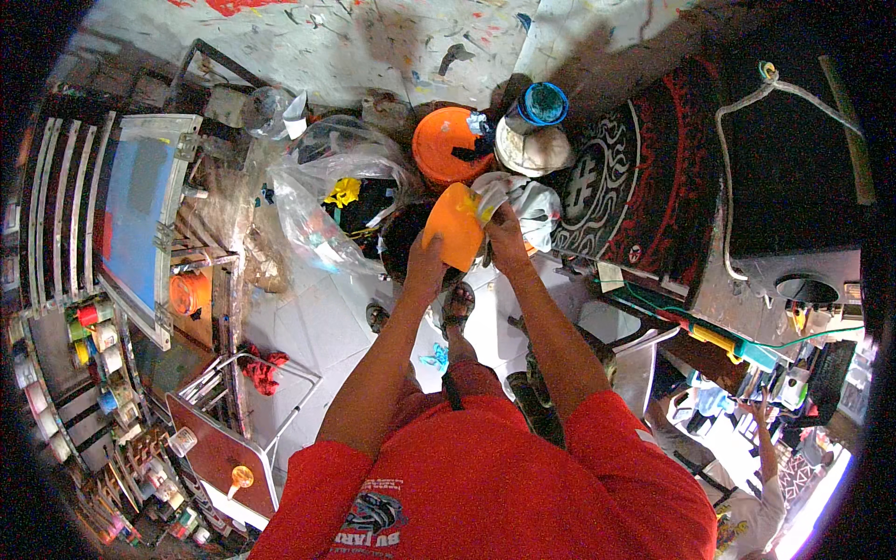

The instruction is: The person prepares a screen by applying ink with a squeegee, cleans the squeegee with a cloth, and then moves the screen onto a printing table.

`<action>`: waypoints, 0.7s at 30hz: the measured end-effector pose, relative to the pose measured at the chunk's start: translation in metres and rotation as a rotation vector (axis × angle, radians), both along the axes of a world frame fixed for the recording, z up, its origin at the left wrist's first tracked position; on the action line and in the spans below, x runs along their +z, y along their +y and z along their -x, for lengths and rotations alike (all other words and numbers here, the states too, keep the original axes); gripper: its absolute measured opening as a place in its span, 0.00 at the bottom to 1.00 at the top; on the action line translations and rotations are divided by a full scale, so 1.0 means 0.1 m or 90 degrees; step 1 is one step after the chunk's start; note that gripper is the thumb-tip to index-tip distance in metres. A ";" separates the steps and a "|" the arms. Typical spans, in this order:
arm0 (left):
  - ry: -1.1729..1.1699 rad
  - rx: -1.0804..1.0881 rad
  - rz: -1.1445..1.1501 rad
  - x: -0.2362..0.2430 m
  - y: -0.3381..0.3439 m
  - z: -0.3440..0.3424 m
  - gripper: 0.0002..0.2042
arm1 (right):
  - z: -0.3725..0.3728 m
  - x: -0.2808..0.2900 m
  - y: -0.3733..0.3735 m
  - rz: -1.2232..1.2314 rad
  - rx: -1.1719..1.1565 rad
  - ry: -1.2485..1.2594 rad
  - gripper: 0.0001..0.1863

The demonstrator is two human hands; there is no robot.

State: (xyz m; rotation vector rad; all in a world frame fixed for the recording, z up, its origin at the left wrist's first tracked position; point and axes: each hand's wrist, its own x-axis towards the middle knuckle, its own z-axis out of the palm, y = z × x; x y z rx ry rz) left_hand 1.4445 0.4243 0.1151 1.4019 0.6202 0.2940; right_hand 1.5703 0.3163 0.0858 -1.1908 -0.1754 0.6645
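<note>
Red shirt (532, 476): carried pale lettering (366, 539) and a blue-grey print (375, 513), near left.
Black-and-red panel (616, 149): bore a white cross-barred sign (581, 182) among flame-like lines, far right.
Small badge (636, 253): stood on the panel, too small to read.

The far wall (448, 42) was pale, smeared and spotted with paint; the floor (322, 303) was pale tile, brightly lit in patches; a slatted rack (68, 205) and crowded shelving (79, 397) lined the left side; nearby stood brown-topped furniture (210, 467) with a tubular metal frame; strong white light (814, 509) showed at lower right; shadows darkened the wall's upper right.
</note>
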 end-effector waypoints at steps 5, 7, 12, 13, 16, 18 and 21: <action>0.172 -0.068 -0.017 0.10 0.00 -0.01 0.17 | -0.07 -0.41 -0.10 0.294 -0.018 -0.149 0.15; 0.183 -0.220 -0.254 0.25 0.01 -0.01 0.16 | -0.16 -0.55 -0.15 0.513 0.038 -0.379 0.14; 0.286 -0.292 -0.011 0.70 0.02 -0.21 0.13 | -0.29 -0.05 0.00 0.546 0.043 -0.290 0.14; 0.344 -0.324 -0.030 0.82 0.05 -0.27 0.13 | -0.28 -0.09 0.02 0.488 0.018 -0.313 0.13; 0.216 -0.189 0.210 0.47 0.05 -0.23 0.14 | -0.23 -0.21 0.03 0.372 -0.038 -0.338 0.12; 0.222 -0.189 0.230 0.43 0.08 -0.18 0.15 | -0.24 -0.23 0.00 0.382 -0.030 -0.341 0.12; 0.188 -0.157 0.270 0.32 0.02 -0.05 0.16 | -0.35 0.03 0.02 0.414 0.076 -0.490 0.12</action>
